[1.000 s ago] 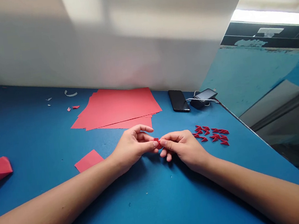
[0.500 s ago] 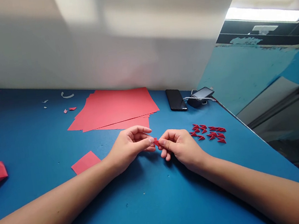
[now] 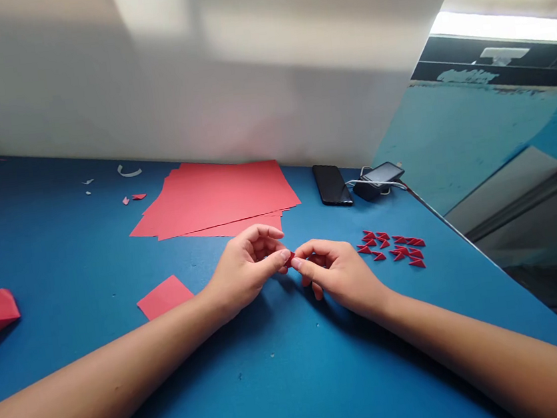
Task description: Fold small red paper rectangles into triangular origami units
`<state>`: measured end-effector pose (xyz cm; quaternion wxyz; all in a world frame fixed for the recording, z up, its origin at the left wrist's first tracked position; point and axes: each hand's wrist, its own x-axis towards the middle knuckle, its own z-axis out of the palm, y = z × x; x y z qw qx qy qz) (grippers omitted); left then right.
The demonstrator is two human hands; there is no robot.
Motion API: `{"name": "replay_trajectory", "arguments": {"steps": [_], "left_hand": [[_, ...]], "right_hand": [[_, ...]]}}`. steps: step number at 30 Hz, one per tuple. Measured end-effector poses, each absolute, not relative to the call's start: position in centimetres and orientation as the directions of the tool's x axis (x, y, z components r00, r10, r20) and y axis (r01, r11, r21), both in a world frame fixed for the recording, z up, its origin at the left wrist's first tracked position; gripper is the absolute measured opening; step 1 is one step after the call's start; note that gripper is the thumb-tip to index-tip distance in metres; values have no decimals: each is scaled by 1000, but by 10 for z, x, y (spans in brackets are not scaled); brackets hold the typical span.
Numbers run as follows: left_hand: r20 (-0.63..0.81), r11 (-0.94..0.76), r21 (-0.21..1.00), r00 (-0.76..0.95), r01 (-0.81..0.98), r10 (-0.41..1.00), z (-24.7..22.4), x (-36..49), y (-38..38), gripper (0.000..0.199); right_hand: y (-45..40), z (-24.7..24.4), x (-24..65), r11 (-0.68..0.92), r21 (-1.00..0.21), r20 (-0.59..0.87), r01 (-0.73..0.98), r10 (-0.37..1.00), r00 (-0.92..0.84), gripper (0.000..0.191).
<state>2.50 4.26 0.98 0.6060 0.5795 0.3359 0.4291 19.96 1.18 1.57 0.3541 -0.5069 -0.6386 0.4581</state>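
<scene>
— What is the surface?
— A blue work table [image 3: 99, 363] is spread beneath everything, its matt top flecked with a few pale specks.

— And nearest?
— Two bare forearms are laid across it. The left hand [image 3: 248, 269] and right hand [image 3: 339, 276] are brought together at the fingertips, and a small folded red paper piece [image 3: 290, 259] is pinched between them, over the table (most of it is hidden by the fingers).

— How would it handle?
— It is judged light, thin and crisp along its folds, and easily crushed. It would best be taken by its flat faces, not by its point.

— What lies beyond?
— Just past the right hand, a cluster of small red paper triangles [image 3: 391, 248] is laid out, all sharply folded. Left of the hands, a red paper square [image 3: 164, 297] is lying flat. Farther off, a loose stack of red paper sheets [image 3: 212, 200] is fanned out, and a black smartphone [image 3: 332, 185] is placed beside a white cable [image 3: 373, 183]. At the back, a large white board [image 3: 192, 71] is stood up.
</scene>
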Motion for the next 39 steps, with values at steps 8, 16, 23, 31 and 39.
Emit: {"name": "replay_trajectory", "arguments": {"steps": [8,16,23,31,39], "left_hand": [[37,15,995,485,-102,874,6,27,42,29],[16,-14,1000,448,-8,894,14,26,40,24],[46,-103,988,416,116,908,16,22,41,21],[8,-75,990,469,123,883,14,23,41,20],[5,-48,996,479,77,878,11,24,41,18]], "right_hand": [[7,13,196,63,-961,7,270,979,-203,22],[8,15,194,63,-979,30,194,985,-169,25],[8,13,197,107,-971,85,215,990,-108,23],[9,13,196,62,-979,43,194,994,-102,22],[8,14,195,31,-985,16,172,996,-88,22]]}}
